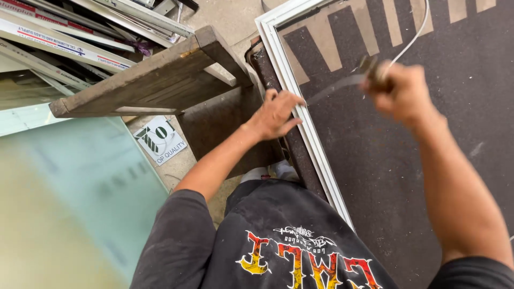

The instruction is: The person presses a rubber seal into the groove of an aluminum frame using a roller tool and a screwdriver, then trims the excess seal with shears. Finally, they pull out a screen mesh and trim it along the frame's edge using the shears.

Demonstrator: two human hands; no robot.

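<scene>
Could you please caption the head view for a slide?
Left hand steadies a white window frame while right hand grips a blurred tool.

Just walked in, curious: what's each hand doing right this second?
Left hand: open, fingers resting on the white frame.
Right hand: closed around a blurred tool; a thin white strip runs from it.

We take this for a glass and window-frame workshop. Beyond the left hand (276, 113) we see a stack of long white aluminium profiles (64, 37) (some striped in red) lying on a bare concrete floor (225, 18). A rough wooden trestle (155, 75) stands just left of that hand, and a frosted glass sheet (75, 187) lies below it. Between both hands we find a white window frame (300, 107) holding a dark pane, with the right hand (399, 88) over it.
</scene>
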